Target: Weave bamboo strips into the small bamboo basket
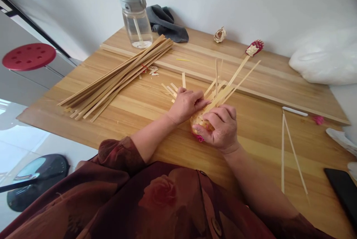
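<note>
- We look down on a wooden counter [259, 138] that fills most of the view, with a red stool [28, 57] beyond its left edge.
- Our dark red floral garment [145, 202] fills the bottom of the view.
- A white plastic bag [325, 58] lies at the far right, against the wall.
- A long bundle of bamboo strips [117, 79] lies on the counter, left of our hands.
- Our right hand [220, 127] has its fingers clenched around a woven bamboo piece [202, 122], which sits between our 2 hands, with long strips fanning away from it.
- Our left hand [185, 105] grasps those strips where they leave the weave.
- A clear bottle with a grey lid [136, 18] stands at the back, just beside a crumpled grey cloth [167, 24].
- A black phone [343, 194] lies at the right edge, near 2 loose strips [290, 153].
- Short bamboo offcuts [170, 90] lie just beyond our left hand.
- A small red-and-cream woven scrap [254, 47] sits at the tip of 1 strip.
</note>
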A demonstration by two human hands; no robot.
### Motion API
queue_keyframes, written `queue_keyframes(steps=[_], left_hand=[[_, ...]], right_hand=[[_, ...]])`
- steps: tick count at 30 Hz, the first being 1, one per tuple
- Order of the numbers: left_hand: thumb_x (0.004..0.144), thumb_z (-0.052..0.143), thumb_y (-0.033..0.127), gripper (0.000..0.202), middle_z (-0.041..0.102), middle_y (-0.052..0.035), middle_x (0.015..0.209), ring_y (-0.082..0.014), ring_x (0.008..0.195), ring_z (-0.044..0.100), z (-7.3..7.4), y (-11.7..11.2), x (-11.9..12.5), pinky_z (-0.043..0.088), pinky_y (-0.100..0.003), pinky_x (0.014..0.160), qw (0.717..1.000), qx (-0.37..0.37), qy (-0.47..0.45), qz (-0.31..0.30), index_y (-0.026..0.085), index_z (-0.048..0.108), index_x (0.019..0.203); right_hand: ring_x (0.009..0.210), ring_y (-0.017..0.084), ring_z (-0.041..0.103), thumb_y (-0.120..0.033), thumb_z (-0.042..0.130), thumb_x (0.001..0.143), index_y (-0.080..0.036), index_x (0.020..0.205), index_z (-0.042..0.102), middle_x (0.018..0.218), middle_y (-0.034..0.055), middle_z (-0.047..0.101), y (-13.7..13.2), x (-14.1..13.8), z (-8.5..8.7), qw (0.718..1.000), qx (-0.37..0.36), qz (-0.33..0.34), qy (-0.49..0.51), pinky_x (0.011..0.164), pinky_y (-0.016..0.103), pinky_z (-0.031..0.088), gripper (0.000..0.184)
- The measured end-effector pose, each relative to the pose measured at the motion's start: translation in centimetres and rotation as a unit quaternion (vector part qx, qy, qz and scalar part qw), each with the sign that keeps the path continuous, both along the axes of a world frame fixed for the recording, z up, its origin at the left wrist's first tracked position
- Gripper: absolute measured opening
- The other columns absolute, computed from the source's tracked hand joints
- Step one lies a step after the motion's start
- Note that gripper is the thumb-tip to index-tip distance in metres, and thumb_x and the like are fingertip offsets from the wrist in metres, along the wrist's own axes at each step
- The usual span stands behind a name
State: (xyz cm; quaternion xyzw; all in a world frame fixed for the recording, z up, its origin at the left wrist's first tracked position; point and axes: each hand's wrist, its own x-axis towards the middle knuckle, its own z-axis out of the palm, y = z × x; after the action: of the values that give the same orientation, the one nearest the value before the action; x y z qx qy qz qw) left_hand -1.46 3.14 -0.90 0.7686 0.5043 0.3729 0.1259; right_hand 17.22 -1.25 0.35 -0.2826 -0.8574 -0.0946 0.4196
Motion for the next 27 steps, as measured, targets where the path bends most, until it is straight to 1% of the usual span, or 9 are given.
queue_keyframes(steps=[3,5,10,14,16,18,22,24,27], left_hand=[[0.103,0.065,0.048,0.04,0.065,0.0015,0.07,-0.0157,0.07,0.059,0.2,-0.1,-0.3,0.039,-0.038,0.093,1.0,0.007,-0.006,0.004,0.02,0.059,0.075],[0.104,0.063,0.051,0.043,0.064,0.0015,0.069,-0.0156,0.069,0.057,0.2,-0.1,-0.5,0.039,-0.039,0.094,1.0,0.014,-0.009,0.005,0.02,0.058,0.074],[0.106,0.052,0.062,0.054,0.062,0.0011,0.068,-0.0153,0.067,0.053,-0.1,0.1,-1.0,0.04,-0.039,0.094,1.0,0.02,-0.014,0.007,0.021,0.055,0.073],[0.108,0.044,0.067,0.06,0.057,0.0015,0.064,-0.0149,0.064,0.049,-0.1,0.3,-1.2,0.04,-0.039,0.092,0.999,0.025,-0.022,0.009,0.021,0.051,0.069],[0.107,0.042,0.069,0.062,0.057,0.0016,0.064,-0.0147,0.064,0.049,-0.1,0.4,-1.3,0.04,-0.039,0.092,0.999,0.027,-0.022,0.003,0.021,0.051,0.069],[0.107,0.042,0.07,0.063,0.056,0.0017,0.064,-0.0148,0.065,0.05,-0.1,0.5,-1.3,0.04,-0.039,0.094,0.999,0.028,-0.019,-0.005,0.021,0.051,0.069],[0.107,0.044,0.066,0.059,0.057,0.0014,0.065,-0.0153,0.066,0.05,-0.3,0.6,-1.2,0.04,-0.04,0.094,0.999,0.031,-0.01,-0.007,0.021,0.052,0.07],[0.108,0.047,0.061,0.055,0.056,0.0013,0.065,-0.0155,0.066,0.049,-0.3,0.6,-1.2,0.04,-0.04,0.093,1.0,0.029,-0.005,-0.004,0.021,0.05,0.07],[0.107,0.052,0.052,0.048,0.057,0.0011,0.067,-0.016,0.067,0.051,-0.3,0.6,-1.1,0.04,-0.041,0.093,1.0,0.015,0.006,0.008,0.021,0.049,0.07]], right_hand=[[0.091,0.026,0.065,-0.036,0.067,0.1,-0.024,0.093,0.065,0.09,0.0065,0.072,-0.1,0.9,0.5,0.993,-0.04,0.017,0.113,0.088,0.046,0.055,0.014],[0.086,0.025,0.067,-0.032,0.069,0.098,-0.026,0.093,0.065,0.086,0.0044,0.072,-0.1,1.5,0.9,0.988,-0.031,0.002,0.154,0.086,0.046,0.056,0.008],[0.087,0.024,0.071,-0.031,0.078,0.092,-0.029,0.09,0.067,0.085,0.0016,0.076,0.3,1.8,0.8,0.995,-0.052,0.023,0.084,0.083,0.042,0.058,0.012],[0.096,0.029,0.073,-0.048,0.08,0.091,-0.026,0.099,0.067,0.099,0.0081,0.078,0.7,1.7,0.2,0.991,-0.088,-0.03,0.099,0.09,0.048,0.057,0.027],[0.097,0.03,0.073,-0.051,0.081,0.09,-0.025,0.104,0.066,0.1,0.0087,0.078,0.7,1.8,0.2,0.991,-0.081,-0.034,0.099,0.09,0.049,0.056,0.033],[0.094,0.028,0.072,-0.047,0.081,0.091,-0.026,0.103,0.066,0.097,0.0065,0.077,0.5,1.9,0.5,0.994,-0.039,-0.025,0.098,0.088,0.047,0.057,0.028],[0.1,0.025,0.071,-0.034,0.082,0.093,-0.029,0.098,0.07,0.095,0.0022,0.079,-0.3,1.5,0.9,0.999,0.019,0.027,0.036,0.089,0.041,0.059,0.014],[0.107,0.026,0.069,-0.036,0.082,0.094,-0.028,0.104,0.072,0.102,0.0031,0.081,-0.4,1.1,0.7,0.999,0.006,0.041,-0.013,0.095,0.042,0.059,0.016],[0.113,0.029,0.067,-0.045,0.077,0.098,-0.027,0.108,0.074,0.107,0.0043,0.082,-0.3,0.4,0.1,0.999,-0.006,0.015,-0.043,0.098,0.044,0.056,0.021]])
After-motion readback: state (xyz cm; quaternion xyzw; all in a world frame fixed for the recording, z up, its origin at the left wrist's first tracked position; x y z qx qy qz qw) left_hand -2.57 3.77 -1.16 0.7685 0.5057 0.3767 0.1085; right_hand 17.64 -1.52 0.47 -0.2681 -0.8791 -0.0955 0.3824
